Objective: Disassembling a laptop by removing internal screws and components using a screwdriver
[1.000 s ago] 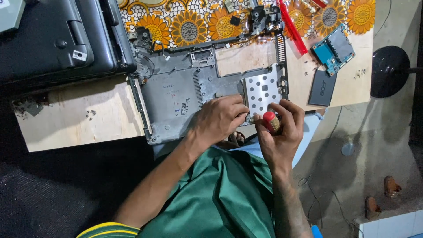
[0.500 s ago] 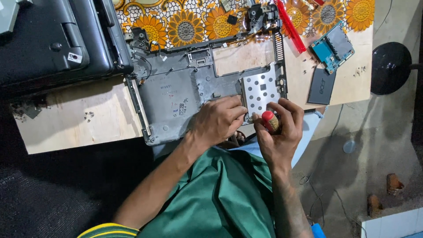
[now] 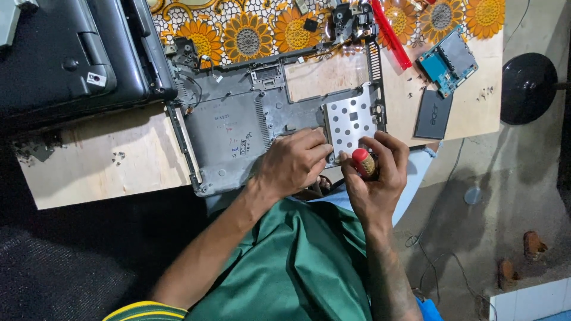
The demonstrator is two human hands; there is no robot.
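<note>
A grey laptop base shell [image 3: 238, 128] lies open on the plywood board [image 3: 95, 166]. A perforated metal drive plate [image 3: 351, 119] sits in its near right corner. My left hand [image 3: 294, 163] rests on the shell's near edge, fingertips pressing beside the plate. My right hand [image 3: 377, 175] grips a screwdriver with a red-capped handle [image 3: 361, 161], held upright at the plate's near edge. The screwdriver's tip is hidden by my fingers.
A black laptop lid [image 3: 65, 53] lies at the far left. A red tool [image 3: 391, 32], a blue-backed circuit board [image 3: 447, 59] and a dark cover panel [image 3: 433, 113] lie on the right of the board. A sunflower-patterned cloth [image 3: 250, 35] covers the far side. A black round object [image 3: 526, 88] sits at the right.
Both hands stay at the drive plate with only slight shifts. The view has drifted a little.
</note>
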